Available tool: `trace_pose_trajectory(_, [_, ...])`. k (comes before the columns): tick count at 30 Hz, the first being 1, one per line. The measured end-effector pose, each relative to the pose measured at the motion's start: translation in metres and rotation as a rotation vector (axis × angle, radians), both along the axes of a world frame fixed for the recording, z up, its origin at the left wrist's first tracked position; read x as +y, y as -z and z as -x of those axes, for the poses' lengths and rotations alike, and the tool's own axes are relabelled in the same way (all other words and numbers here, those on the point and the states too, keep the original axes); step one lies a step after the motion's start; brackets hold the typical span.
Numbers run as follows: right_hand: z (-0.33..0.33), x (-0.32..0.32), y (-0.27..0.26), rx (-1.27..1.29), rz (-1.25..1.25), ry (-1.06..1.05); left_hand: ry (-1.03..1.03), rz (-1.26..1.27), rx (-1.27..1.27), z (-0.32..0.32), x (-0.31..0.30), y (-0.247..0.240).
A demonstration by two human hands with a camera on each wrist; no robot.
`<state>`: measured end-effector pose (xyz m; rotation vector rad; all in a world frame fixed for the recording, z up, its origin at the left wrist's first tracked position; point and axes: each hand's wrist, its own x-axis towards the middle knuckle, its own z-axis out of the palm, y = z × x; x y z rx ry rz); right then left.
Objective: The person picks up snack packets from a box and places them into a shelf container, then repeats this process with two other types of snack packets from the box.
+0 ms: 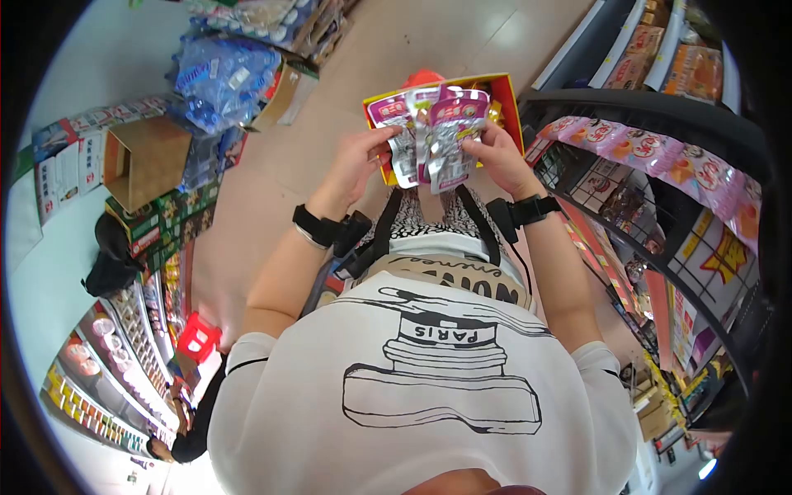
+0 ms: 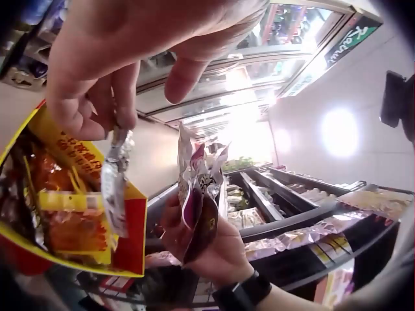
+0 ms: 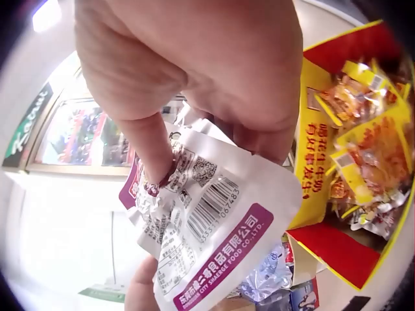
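Note:
My left hand (image 1: 359,161) pinches a silver and purple snack pouch (image 1: 403,161), which hangs edge-on from the fingertips in the left wrist view. My right hand (image 1: 499,161) grips several similar snack pouches (image 1: 455,148) fanned together, thumb across the front. A barcode and a purple strip show on the nearest pouch (image 3: 220,214) in the right wrist view. Just beyond and below both hands stands a red and yellow box (image 1: 513,103), partly hidden by the pouches. Inside it lie yellow and orange snack packets (image 3: 373,155).
Shelves with pink packets (image 1: 652,153) run along the right. On the left are an open cardboard box (image 1: 148,161), blue-wrapped bottles (image 1: 223,78) and stacked cartons (image 1: 173,219). Tiled floor (image 1: 363,49) lies ahead. Another person's arm (image 1: 194,429) reaches to a shelf at lower left.

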<state>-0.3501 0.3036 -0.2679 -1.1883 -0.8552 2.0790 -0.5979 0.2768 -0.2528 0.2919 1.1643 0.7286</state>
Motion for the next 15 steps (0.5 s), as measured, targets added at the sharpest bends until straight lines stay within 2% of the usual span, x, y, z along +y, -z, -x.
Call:
trace_pose_trajectory(2, [0.006, 0.006, -0.028, 0.013, -0.064, -0.007, -0.043, -0.111, -0.089, -0.007, 0.01, -0.019])
trace_pose_trajectory(5, [0.009, 0.008, -0.06, 0.059, -0.117, 0.014, -0.039, -0.252, -0.093, -0.02, 0.029, -0.045])
trace_pose_trajectory(9, [0.004, 0.003, -0.085, 0.008, -0.256, 0.091, 0.04, -0.391, -0.088, -0.032, 0.044, -0.056])
trace_pose_trajectory(11, [0.004, -0.006, -0.094, 0.01, -0.284, 0.202, 0.128, -0.401, -0.126, -0.035, 0.046, -0.053])
trace_pose_trajectory(13, [0.003, -0.014, -0.099, 0.043, -0.308, 0.297, 0.142, -0.517, -0.003, -0.047, 0.046, -0.061])
trace_pose_trajectory(15, [0.003, -0.021, -0.091, -0.021, -0.426, 0.386, 0.199, -0.519, -0.067, -0.054, 0.049, -0.063])
